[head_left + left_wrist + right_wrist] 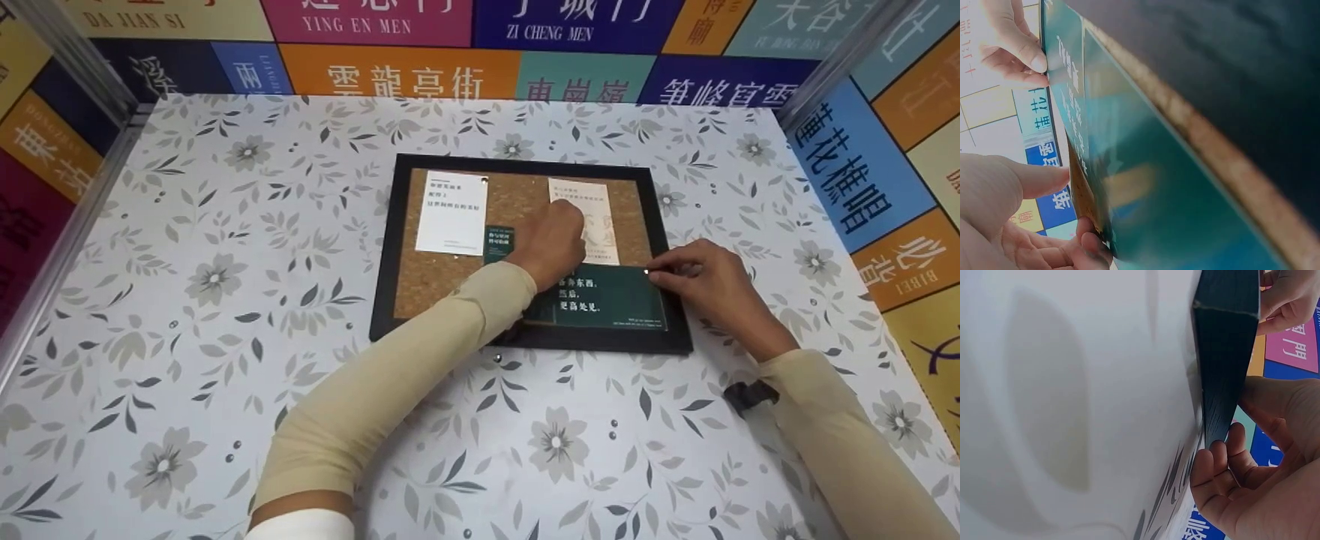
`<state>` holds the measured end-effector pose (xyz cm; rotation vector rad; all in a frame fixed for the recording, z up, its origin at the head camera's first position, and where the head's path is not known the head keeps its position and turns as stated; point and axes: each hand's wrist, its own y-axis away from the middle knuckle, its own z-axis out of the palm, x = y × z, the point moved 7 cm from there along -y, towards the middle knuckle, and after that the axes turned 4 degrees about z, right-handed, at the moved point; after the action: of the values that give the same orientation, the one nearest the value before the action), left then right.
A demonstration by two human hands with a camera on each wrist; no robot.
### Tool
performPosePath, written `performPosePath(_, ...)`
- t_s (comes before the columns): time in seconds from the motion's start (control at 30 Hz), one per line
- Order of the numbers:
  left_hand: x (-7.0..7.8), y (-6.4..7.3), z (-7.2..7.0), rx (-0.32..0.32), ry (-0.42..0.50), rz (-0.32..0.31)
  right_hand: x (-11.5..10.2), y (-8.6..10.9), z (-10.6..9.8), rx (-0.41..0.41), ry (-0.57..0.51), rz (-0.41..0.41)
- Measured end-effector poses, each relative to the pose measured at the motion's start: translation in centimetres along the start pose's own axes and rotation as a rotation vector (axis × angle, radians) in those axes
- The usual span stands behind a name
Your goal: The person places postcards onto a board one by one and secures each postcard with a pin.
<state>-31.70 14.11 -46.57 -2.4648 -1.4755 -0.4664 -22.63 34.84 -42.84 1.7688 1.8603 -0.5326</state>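
Observation:
A black-framed cork board (442, 281) lies on the table. In its lower right is a large dark green card (630, 296) with white writing. My right hand (709, 289) is at that card's upper right corner, thumb and index finger pinching a small silver pushpin (646, 271). In the right wrist view its other fingers (1219, 453) touch the frame's outer side. My left hand (551, 244) rests near the card's upper left; in the left wrist view its bent fingers (1092, 242) touch the card's edge, the thumb apart from them. Whether they hold anything is hidden.
A white card (452, 214) and a cream card (589, 217) are on the cork, with a small green card (499, 241) partly under my left hand. A loose silver pin (497, 358) lies before the frame. Printed panels (405, 75) enclose the flowered table (247, 247).

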Motion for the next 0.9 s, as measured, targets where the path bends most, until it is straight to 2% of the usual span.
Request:
performPosePath(0.2,0.0,-0.5,0.4,-0.017,-0.011,0.017,0.0,0.0,0.0,0.002,-0.01,-0.002)
performPosePath(0.37,0.3,-0.6,0.1,-0.026,-0.031,0.017,0.1,0.0,0.0,-0.003,-0.01,0.006)
performPosePath(0.6,2.3,1.8,-3.1,-0.074,-0.065,0.006,0.0,0.0,-0.1,-0.002,-0.005,0.003)
performPosePath(0.7,2.3,1.8,-3.1,-0.094,-0.063,0.001,-0.1,0.1,-0.1,0.001,-0.01,-0.012)
performPosePath(0.9,0.6,-0.7,-0.2,-0.088,-0.027,0.0,0.0,0.2,0.0,0.004,-0.012,-0.006)
